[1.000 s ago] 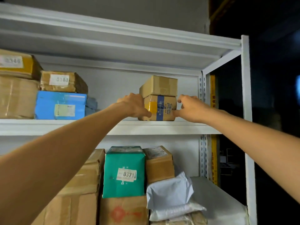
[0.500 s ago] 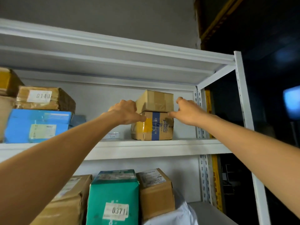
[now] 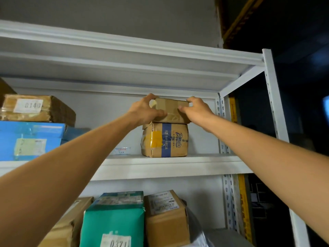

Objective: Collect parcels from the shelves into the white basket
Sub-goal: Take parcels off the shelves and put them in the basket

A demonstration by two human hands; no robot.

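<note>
Seen from the head camera, a person reaches up with both bare arms to the upper shelf (image 3: 160, 166) of a white metal rack, where a small cardboard parcel (image 3: 170, 108) sits on top of a second, taller parcel (image 3: 165, 139) marked with a blue band and a patch of yellow tape. The left hand (image 3: 145, 111) grips the small parcel's left end and the right hand (image 3: 197, 111) its right end, the fingers of each curled over the top edge and the thumbs pressed on the front face. The small parcel lies straight ahead and between the two hands, its long axis running left to right along the shelf, so neither hand is nearer than the other. It looks like a flat brown box, wrapped in glossy clear tape, a little crumpled at the corners, and it overhangs the parcel below slightly on the right. It sits close under the shelf above, so the pull will probably have to come toward the person rather than upward, without dragging the lower parcel along. To the left are a blue parcel (image 3: 30, 138) and a brown one labelled 0140 (image 3: 35, 107); on the shelf below stands a green parcel labelled 0371 (image 3: 115, 220). The white basket is not in view.
</note>
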